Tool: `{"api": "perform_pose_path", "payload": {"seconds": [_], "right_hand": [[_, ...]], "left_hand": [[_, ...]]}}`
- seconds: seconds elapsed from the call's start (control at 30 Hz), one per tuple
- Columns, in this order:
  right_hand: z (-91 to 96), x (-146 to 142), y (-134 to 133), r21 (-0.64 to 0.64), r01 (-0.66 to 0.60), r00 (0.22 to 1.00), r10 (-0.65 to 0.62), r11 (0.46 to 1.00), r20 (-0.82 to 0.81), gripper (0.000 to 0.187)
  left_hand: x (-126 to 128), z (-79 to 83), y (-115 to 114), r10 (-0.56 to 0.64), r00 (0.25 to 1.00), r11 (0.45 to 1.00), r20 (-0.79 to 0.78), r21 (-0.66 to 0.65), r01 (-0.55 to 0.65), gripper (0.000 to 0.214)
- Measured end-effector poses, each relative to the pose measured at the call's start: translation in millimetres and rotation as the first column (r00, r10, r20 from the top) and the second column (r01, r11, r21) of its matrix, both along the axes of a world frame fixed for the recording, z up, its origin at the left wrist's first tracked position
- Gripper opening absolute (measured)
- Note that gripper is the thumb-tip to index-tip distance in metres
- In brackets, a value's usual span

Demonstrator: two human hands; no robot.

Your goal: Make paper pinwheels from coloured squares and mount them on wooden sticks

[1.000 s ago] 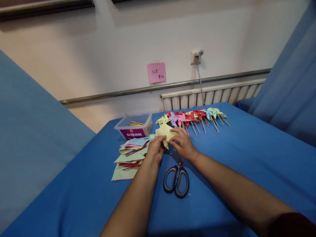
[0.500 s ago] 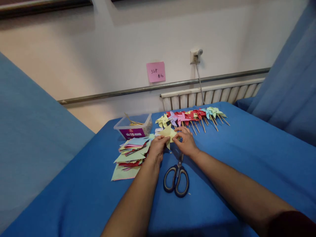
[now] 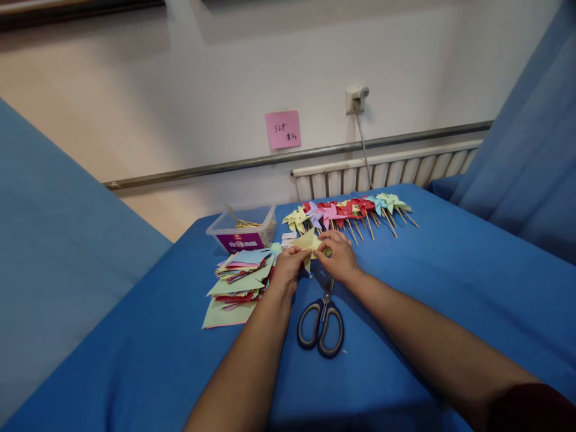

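Note:
Between my two hands is a pale yellow paper pinwheel, its blades partly folded, with no stick visible on it. My left hand pinches its left side between thumb and fingers. On the right side, my right hand is closed on a blade near the centre, and its fingertips partly cover the paper. Scissors with dark blue and grey handles lie just below the hands, blades pointing away from me. Left of my left hand sit stacks of coloured paper.
A clear plastic box with a purple label holds thin sticks at the back left. Several finished pinwheels on sticks lie in a row along the far edge of the blue-covered table. A radiator stands behind.
The hands and the yellow paper stay in nearly the same place. The right fingers have shifted slightly on the blade.

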State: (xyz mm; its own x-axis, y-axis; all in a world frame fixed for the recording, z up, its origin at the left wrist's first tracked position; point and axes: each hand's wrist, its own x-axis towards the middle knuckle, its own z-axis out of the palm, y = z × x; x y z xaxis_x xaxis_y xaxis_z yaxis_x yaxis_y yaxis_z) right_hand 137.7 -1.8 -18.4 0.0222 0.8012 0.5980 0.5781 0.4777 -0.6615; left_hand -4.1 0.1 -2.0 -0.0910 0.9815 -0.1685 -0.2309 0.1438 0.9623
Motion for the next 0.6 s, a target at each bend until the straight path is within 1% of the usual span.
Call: {"api": "perform_pose_path", "payload": {"seconds": [0.17, 0.6], "right_hand": [[-1.0, 0.0, 0.8, 0.012, -0.014, 1.000, 0.014, 1.000, 0.017, 0.014], [-4.4, 0.6, 5.2, -0.022, -0.031, 1.000, 0.031, 0.999, -0.005, 0.016]], "left_hand": [[-0.3, 0.0, 0.0, -0.011, 1.000, 1.000, -0.021, 0.001, 0.011, 0.028], [-0.5, -1.5, 1.1, -0.032, 0.998, 0.999, -0.058, 0.007, 0.032, 0.030]]}}
